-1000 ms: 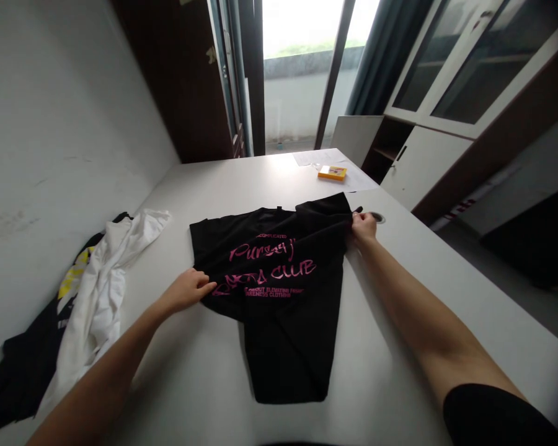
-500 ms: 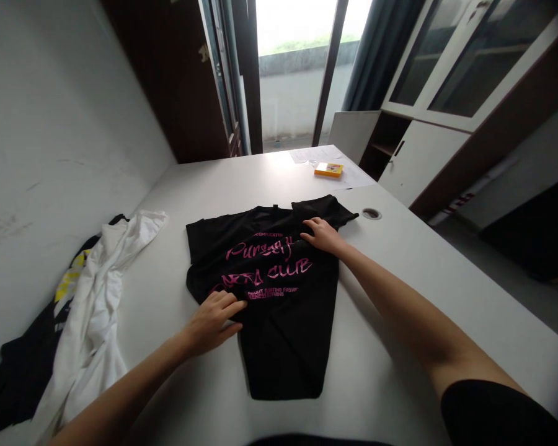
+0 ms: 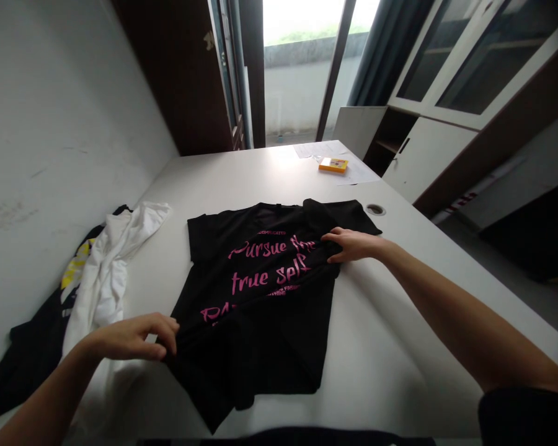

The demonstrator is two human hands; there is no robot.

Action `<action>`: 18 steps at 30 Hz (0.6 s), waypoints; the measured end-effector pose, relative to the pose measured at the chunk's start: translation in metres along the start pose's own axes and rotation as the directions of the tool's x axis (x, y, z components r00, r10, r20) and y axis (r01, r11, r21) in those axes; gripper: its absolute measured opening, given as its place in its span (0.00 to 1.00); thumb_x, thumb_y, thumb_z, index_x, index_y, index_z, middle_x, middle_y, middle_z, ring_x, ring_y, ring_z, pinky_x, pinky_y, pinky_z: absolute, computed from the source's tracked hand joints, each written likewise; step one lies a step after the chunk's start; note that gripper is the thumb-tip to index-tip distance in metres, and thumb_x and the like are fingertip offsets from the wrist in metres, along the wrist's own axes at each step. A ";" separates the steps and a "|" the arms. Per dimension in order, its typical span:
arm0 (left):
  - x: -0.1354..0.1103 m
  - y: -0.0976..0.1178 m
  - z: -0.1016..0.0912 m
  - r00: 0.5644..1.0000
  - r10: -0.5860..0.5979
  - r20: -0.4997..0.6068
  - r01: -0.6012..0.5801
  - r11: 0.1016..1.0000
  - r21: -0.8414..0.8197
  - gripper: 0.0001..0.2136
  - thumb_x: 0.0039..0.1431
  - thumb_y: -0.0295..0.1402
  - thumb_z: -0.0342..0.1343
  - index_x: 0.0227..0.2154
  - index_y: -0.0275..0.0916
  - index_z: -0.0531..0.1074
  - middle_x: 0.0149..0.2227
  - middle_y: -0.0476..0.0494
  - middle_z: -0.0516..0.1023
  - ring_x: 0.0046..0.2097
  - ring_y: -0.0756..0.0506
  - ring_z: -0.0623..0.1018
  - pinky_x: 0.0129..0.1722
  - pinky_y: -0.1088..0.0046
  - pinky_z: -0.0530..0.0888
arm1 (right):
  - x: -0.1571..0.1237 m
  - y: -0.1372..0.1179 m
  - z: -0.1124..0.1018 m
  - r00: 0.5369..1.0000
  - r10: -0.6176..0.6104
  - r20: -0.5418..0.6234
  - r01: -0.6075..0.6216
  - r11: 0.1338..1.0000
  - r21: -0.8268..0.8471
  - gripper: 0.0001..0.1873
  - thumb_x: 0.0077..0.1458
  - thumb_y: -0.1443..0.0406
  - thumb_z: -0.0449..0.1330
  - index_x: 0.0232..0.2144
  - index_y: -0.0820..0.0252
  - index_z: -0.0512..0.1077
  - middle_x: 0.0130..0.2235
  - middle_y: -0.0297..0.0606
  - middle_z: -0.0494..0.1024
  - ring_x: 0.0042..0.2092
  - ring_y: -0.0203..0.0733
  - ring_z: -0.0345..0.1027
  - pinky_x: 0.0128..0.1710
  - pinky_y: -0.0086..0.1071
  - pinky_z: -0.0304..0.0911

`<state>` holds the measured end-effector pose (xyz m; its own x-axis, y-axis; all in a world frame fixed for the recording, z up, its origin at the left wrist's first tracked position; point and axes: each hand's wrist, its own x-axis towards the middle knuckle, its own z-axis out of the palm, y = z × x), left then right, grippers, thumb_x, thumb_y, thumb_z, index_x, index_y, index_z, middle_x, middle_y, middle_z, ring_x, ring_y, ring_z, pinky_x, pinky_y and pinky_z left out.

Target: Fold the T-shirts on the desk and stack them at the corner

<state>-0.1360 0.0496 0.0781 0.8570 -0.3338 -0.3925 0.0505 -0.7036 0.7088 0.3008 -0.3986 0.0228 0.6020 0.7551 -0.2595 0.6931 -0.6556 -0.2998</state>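
Note:
A black T-shirt [image 3: 265,322] with pink lettering lies on the white table [image 3: 390,347], partly spread out. My left hand [image 3: 137,337] pinches the shirt's left lower edge and holds it out toward the near left. My right hand [image 3: 351,244] lies on the shirt's right side near the sleeve, fingers curled onto a fold of the cloth. The upper lines of the print are readable; the lowest line is still creased.
A heap of white cloth [image 3: 105,279] over dark and yellow-marked garments [image 3: 32,347] lies at the table's left by the wall. A yellow box [image 3: 333,164] rests on papers at the far end. A round cable hole [image 3: 376,209] sits beside the shirt. Cabinets stand at the right.
My left hand has pulled the shirt's lower left edge toward me, unfolding it so more lettering shows. My right hand moved from the far sleeve onto the shirt's right side.

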 end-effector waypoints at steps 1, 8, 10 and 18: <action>0.002 0.005 -0.004 0.997 0.004 0.073 0.000 0.998 -0.057 0.25 0.63 0.61 0.53 0.41 0.48 0.84 0.40 0.44 0.80 0.43 0.42 0.78 0.48 0.69 0.73 | -0.005 -0.001 -0.004 0.999 -0.002 0.052 0.002 1.000 -0.002 0.33 0.41 0.46 0.72 0.49 0.53 0.79 0.49 0.48 0.78 0.47 0.57 0.75 0.47 0.44 0.68; 0.111 0.034 -0.037 0.974 -0.037 -0.222 0.008 0.992 -0.128 0.23 0.70 0.51 0.48 0.54 0.42 0.77 0.39 0.45 0.77 0.41 0.45 0.76 0.43 0.70 0.74 | 0.008 -0.018 -0.015 0.986 0.147 -0.081 -0.148 0.989 -0.011 0.22 0.56 0.44 0.63 0.26 0.54 0.77 0.29 0.42 0.77 0.33 0.49 0.71 0.36 0.39 0.63; 0.155 0.029 -0.047 0.916 0.034 -0.400 -0.011 0.998 0.060 0.21 0.69 0.48 0.48 0.52 0.42 0.78 0.47 0.43 0.78 0.48 0.42 0.77 0.52 0.66 0.74 | 0.024 -0.028 -0.012 0.952 0.117 -0.282 -0.119 0.993 0.011 0.19 0.61 0.47 0.60 0.32 0.54 0.79 0.34 0.42 0.79 0.36 0.49 0.72 0.39 0.39 0.64; 0.275 -0.036 -0.075 0.835 0.022 -0.550 0.222 0.900 0.374 0.26 0.70 0.47 0.46 0.64 0.39 0.67 0.67 0.37 0.66 0.68 0.38 0.64 0.68 0.56 0.59 | 0.089 -0.046 0.008 0.976 -0.138 -0.170 0.127 0.989 -0.075 0.38 0.56 0.41 0.63 0.63 0.52 0.71 0.66 0.51 0.66 0.66 0.66 0.58 0.63 0.55 0.57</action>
<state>0.1361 0.0305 -0.0111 0.9987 0.0506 0.0104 0.0443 -0.9423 0.3318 0.3194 -0.3012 0.0060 0.5592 0.8272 -0.0553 0.7917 -0.5526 -0.2606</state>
